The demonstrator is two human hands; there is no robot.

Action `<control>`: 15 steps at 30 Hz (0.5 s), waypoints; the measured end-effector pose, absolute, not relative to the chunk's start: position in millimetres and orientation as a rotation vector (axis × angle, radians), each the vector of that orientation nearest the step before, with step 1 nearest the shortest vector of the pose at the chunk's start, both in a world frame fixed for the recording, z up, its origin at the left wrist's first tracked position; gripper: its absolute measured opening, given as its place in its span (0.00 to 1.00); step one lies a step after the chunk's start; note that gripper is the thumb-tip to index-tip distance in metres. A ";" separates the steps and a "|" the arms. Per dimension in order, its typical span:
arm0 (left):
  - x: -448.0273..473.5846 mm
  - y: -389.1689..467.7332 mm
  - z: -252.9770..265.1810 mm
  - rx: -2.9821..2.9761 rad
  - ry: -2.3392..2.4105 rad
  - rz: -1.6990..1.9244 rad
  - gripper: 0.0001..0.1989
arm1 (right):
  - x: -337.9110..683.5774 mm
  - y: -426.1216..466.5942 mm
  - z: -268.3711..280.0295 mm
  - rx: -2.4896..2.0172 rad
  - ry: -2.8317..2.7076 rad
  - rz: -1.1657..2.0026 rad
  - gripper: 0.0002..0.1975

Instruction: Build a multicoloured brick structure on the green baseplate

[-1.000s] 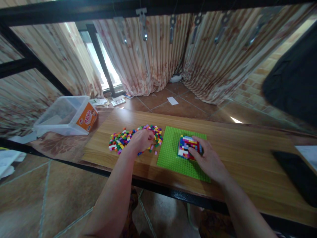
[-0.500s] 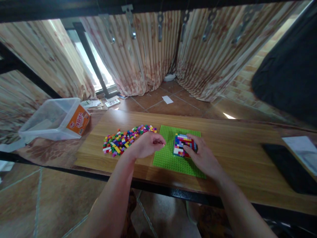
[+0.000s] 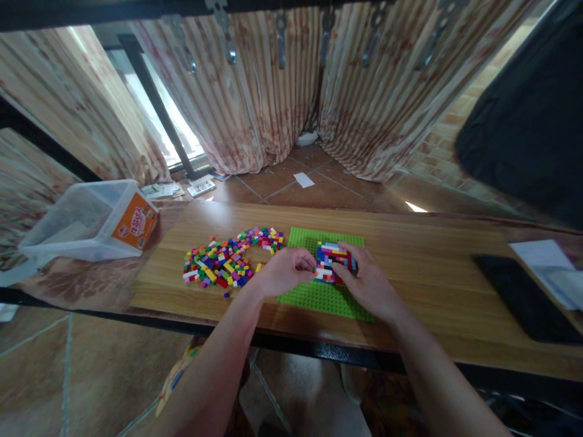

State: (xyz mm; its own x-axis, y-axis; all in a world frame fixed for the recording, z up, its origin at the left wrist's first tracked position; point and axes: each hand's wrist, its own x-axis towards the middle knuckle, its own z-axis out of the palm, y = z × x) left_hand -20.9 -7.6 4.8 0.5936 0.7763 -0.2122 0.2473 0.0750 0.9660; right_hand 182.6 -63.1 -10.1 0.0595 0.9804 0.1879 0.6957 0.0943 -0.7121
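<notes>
A multicoloured block of toy building bricks (image 3: 325, 262) sits on a green studded baseplate (image 3: 325, 298). My right hand (image 3: 371, 282) grips this block from the right, its thumb on top and its fingers curled over the far side, hiding part of it. At the block's left edge, my left hand (image 3: 288, 271) is closed in a pinch. A tiny building brick seems to be between its fingertips, mostly hidden. Left of the baseplate lies a pile of loose bricks (image 3: 219, 262) in many colours, partly behind my left hand.
The wooden table (image 3: 423, 267) has a dark edge towards me. At its left stands a clear plastic bin (image 3: 77, 227) with an orange label. A black flat object (image 3: 523, 297) and white papers (image 3: 542, 267) lie at the right. Curtains (image 3: 255, 109) hang beyond the table.
My left hand has moved right, from over the baseplate's left part to the block's left edge. My right hand keeps its grip. The view has shifted slightly.
</notes>
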 end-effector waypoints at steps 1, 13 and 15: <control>-21.0 -7.4 4.4 1.492 0.914 0.495 0.07 | 182.6 -63.0 -10.4 -1.659 -1.697 0.531 0.25; -22.9 -7.6 1.3 1.664 0.918 0.500 0.05 | 181.9 -63.6 -7.8 -1.670 -1.720 0.523 0.25; -22.7 -7.8 2.2 1.679 0.928 0.504 0.05 | 182.4 -63.3 -8.5 -1.657 -1.728 0.523 0.26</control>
State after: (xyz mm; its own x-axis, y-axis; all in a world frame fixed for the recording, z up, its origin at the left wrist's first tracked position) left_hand -22.7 -7.8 2.2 0.6026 0.7879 -0.1270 0.3224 -0.0947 0.9418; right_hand 182.4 -63.3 -8.5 0.0389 0.9803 0.1938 0.7084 0.1097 -0.6972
